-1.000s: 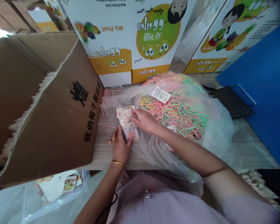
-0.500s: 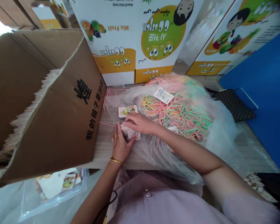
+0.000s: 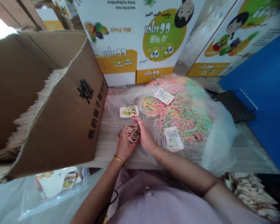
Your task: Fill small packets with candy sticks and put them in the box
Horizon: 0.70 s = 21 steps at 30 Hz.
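Observation:
Between both hands is a bundle of small printed packets (image 3: 133, 133), its layered edges turned up toward me. My left hand (image 3: 125, 144) is closed around the bundle's left and near side. My right hand (image 3: 146, 134) presses on its right side with the fingers straight and together. Just beyond my fingers lies a small stack of printed packets (image 3: 129, 111) with a fruit picture. Colored candy sticks (image 3: 184, 116) are heaped to the right on a clear plastic sheet (image 3: 220, 146). On the heap rest one packet (image 3: 164, 95) and a stack of packets (image 3: 174, 138).
A tall open carton (image 3: 67, 124) full of packets stands at the left. Printed white boxes (image 3: 121, 73) line the back. A blue panel (image 3: 259, 84) and a dark patterned pouch (image 3: 234, 105) are at the right. Below left sits a clear plastic bin (image 3: 84, 182).
The bundle has been turned so its edges face up. My right hand has moved from on top of it to its right side, uncovering the packet stack on the candy sticks.

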{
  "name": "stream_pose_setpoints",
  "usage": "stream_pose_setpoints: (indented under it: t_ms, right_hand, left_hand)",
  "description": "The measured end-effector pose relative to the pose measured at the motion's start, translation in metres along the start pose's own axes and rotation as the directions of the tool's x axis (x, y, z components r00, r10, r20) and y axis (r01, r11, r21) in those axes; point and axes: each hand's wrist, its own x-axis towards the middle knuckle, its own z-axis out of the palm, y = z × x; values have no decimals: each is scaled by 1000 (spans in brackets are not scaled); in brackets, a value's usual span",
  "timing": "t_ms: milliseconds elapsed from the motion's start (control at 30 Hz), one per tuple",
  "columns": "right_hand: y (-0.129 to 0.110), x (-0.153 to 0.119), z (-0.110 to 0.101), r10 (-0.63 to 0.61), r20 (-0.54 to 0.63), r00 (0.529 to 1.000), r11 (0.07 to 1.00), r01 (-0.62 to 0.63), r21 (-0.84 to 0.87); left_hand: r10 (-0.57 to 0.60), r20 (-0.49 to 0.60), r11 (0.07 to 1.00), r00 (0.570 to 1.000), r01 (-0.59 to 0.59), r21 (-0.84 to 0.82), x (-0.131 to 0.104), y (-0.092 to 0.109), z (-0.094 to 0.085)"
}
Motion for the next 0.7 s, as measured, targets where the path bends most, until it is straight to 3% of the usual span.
stream_pose_setpoints:
  t_ms: [200, 367, 467, 567, 700]
  right_hand:
    - [0, 11, -11, -36, 267, 963, 982, 83, -171]
    - [14, 14, -11, 25, 271, 962, 986, 21, -165]
    - [4, 16, -18, -1, 351, 936, 966, 91, -241]
    - [-16, 26, -29, -55, 519, 853, 923, 242, -299]
    - [-39, 36, -34, -82, 715, 694, 781, 490, -387]
  left_hand:
    - [-9, 26, 999, 1000, 8, 35, 3, -8, -14]
    - [-51, -12, 999, 999, 51, -8, 2, -6, -13]
    - [-26, 15, 999, 1000, 27, -20, 3, -5, -13]
    - [1, 58, 1000, 998, 0, -21, 5, -5, -16]
    - [29, 120, 999, 992, -27, -18, 6, -5, -19]
